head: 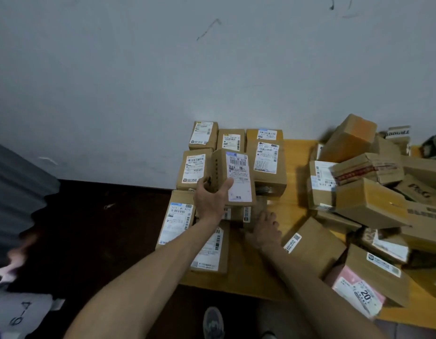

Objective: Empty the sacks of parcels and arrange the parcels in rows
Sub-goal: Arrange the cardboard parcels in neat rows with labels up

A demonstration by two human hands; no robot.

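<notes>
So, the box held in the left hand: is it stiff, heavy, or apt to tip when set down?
Probably stiff: the held box keeps flat cardboard faces. Likely light, since the left hand alone holds it up. Stood on its narrow end, it might tip.
</notes>
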